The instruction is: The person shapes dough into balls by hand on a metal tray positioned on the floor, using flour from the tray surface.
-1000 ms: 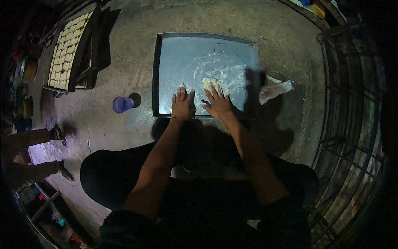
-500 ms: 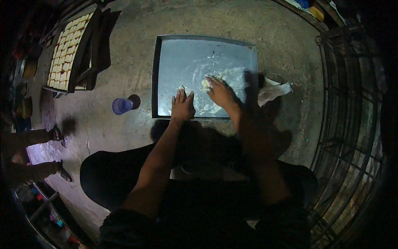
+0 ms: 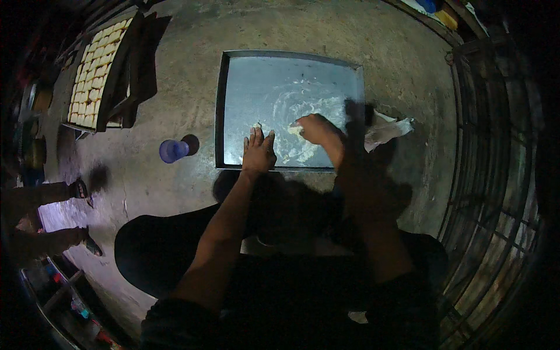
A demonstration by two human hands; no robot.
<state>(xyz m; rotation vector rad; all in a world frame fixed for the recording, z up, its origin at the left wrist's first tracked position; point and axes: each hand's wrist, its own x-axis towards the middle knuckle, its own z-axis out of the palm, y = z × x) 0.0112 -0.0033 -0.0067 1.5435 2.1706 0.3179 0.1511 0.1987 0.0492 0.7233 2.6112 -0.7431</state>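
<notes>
1. One hand, your left hand [image 3: 259, 154], lies open on the metal tray [image 3: 248, 81].
2. Your right hand [image 3: 315, 129] curls over pale dough [image 3: 295, 130] inside; fingers hidden, grip impossible to tell.
3. Your right forearm [image 3: 380, 242] fades into darkness.

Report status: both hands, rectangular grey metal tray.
Left hand spread on tray. Right hand curled at pale dough lump. No obstruction seen; translucent bluish-purple cup sits outside, to the left.

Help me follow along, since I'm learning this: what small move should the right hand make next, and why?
Perhaps the right hand could draw the pale lump nearer, over the white smears, since those lie spread on the tray on the lump's near side.
</notes>
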